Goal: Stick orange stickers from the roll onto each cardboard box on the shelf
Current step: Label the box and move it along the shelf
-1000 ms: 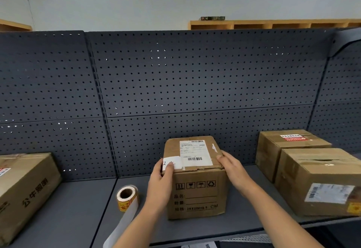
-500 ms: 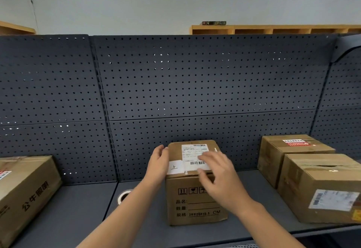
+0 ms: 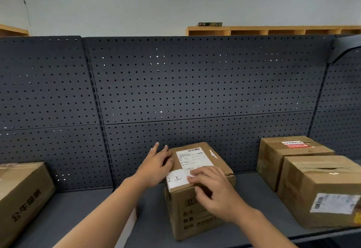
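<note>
Perforated dark panelling (image 3: 195,81) backs the left hand (image 3: 156,166) and right hand (image 3: 216,191), both spread flat against a creased cardboard box (image 3: 187,218).

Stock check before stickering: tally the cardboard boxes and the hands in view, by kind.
Cardboard boxes: 4 (left box, centre box, rear right box, front right box)
Hands: 2 (left hand, right hand)
Total: 6

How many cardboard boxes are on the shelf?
4. The left box is partly out of frame; the left hand and right hand touch the middle box; the back right box stands behind the front right box. More may be hidden.
</note>
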The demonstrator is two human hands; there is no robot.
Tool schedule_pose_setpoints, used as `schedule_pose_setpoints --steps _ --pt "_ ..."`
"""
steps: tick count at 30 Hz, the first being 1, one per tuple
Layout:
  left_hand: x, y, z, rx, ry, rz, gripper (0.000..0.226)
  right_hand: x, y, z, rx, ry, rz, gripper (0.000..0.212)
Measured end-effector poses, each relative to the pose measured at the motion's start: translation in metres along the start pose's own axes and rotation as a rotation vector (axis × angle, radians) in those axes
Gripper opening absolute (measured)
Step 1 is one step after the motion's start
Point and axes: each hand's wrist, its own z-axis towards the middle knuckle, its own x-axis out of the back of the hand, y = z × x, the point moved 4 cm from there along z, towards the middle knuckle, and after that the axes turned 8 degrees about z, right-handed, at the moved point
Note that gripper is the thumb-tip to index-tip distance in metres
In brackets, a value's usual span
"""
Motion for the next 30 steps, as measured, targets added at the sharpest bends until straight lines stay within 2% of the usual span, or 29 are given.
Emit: schedule_pose_setpoints --steps 3,9,15,18,21,24,27,30 --pt "0.016 0.001 -0.015 -0.129 0.056 0.216 0.059 0.013 0.017 -0.003 -0.004 0.066 0.102 0.025" --pt "0.012 0.011 -0.044 -0.177 0.130 0.283 0.053 0.032 0.047 0.002 -0.053 0.183 0.202 0.021" --pt "-0.002 0.030 -0.070 -0.269 0.478 0.312 0.039 0.048 0.076 -0.004 -0.170 0.213 0.280 0.027" --pt "-0.011 0.043 -0.087 -0.242 0.571 0.409 0.036 0.050 0.089 -0.008 -0.261 0.234 0.378 0.033" --pt "-0.008 0.047 -0.088 -0.136 0.533 0.413 0.039 0.050 0.089 -0.001 -0.360 0.214 0.465 0.028" --pt "0.006 0.039 -0.074 -0.015 0.491 0.296 0.030 0.053 0.083 0.002 -0.444 0.292 0.492 0.027" --pt "0.004 0.022 -0.059 0.074 0.393 0.006 0.017 0.054 0.067 -0.009 -0.521 0.448 0.562 0.028" --pt "-0.013 0.010 -0.052 0.136 0.217 -0.366 0.037 0.041 0.052 -0.026 -0.555 0.495 0.640 0.037"
